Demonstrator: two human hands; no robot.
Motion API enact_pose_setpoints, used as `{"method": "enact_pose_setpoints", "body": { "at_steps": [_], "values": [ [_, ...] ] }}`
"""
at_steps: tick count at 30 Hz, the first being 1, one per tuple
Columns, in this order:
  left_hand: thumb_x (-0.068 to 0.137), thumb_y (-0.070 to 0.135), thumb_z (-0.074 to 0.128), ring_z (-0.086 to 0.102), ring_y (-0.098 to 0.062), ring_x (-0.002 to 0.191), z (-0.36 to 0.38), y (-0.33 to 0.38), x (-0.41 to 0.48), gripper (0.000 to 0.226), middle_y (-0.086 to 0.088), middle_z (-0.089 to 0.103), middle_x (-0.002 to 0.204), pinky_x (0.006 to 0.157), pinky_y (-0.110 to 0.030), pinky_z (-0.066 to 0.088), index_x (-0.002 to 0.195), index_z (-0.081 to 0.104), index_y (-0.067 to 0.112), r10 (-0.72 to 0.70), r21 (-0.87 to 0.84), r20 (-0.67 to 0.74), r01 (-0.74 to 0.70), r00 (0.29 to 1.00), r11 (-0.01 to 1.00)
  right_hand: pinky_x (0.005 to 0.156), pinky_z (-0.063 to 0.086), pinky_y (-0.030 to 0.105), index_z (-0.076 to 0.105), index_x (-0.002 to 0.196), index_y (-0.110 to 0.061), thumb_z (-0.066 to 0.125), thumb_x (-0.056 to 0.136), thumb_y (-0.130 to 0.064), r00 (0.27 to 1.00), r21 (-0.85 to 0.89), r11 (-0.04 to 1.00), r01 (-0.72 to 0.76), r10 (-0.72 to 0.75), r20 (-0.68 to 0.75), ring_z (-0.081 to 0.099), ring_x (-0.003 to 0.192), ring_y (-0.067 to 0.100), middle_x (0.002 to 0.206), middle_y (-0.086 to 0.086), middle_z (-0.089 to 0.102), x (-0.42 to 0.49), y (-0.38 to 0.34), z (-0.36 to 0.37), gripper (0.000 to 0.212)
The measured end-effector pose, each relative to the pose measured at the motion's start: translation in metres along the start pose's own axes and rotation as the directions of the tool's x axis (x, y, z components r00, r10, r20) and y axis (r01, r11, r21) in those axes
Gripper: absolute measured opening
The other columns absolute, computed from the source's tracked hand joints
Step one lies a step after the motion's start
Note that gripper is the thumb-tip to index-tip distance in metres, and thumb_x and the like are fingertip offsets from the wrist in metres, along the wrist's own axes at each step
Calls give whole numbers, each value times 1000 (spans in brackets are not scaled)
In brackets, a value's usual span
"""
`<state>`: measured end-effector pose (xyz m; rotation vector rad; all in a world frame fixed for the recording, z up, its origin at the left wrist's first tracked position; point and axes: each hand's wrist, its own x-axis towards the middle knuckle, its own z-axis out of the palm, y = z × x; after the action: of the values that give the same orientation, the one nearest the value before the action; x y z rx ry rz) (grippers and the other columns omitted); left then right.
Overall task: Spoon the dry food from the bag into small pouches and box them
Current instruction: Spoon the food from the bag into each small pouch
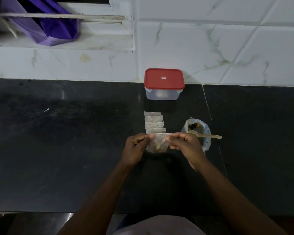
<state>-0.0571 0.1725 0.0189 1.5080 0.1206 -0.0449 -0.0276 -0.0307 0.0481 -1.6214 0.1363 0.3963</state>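
Left hand (137,147) and right hand (184,145) pinch the top edge of the filled pouch (157,145), apparently sealing it, the spoon (206,136) parked across the bag (205,143) at three o'clock.

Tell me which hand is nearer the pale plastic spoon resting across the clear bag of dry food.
The right. The right hand pinches the small clear pouch just beside the pale plastic spoon; the left hand pinches the pouch's other end, farther off.
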Motion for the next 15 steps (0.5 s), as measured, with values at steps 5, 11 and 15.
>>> {"method": "enact_pose_setpoints", "body": {
  "at_steps": [5,11,15],
  "values": [
    [98,17,65,77,-25,96,-7,-5,-3,22,-10,80,100,80,-32,61,104,78,1,-73,-45,-51,71,996,996,77,62,31,78,99,-10,80,86,-16,998,79,995,-63,65,-27,76,88,17,94,6,80,4,6,11,14],
    [95,23,71,77,-29,87,-12,-20,1,16,-7,80,89,77,-43,61,95,82,12,-110,65,-119,118,987,991,78,63,32,76,102,-6,76,91,-13,992,49,993,-105,108,-58,76,89,18,94,7,79,10,22,18,13],
    [98,18,68,75,-38,96,-9,-25,6,16,-13,79,94,83,-46,63,93,81,12,-212,-27,-90,211,973,977,77,64,32,76,102,-8,75,92,-12,988,27,993,-118,120,-93,76,86,18,92,7,79,12,27,18,11]
  ]
}}
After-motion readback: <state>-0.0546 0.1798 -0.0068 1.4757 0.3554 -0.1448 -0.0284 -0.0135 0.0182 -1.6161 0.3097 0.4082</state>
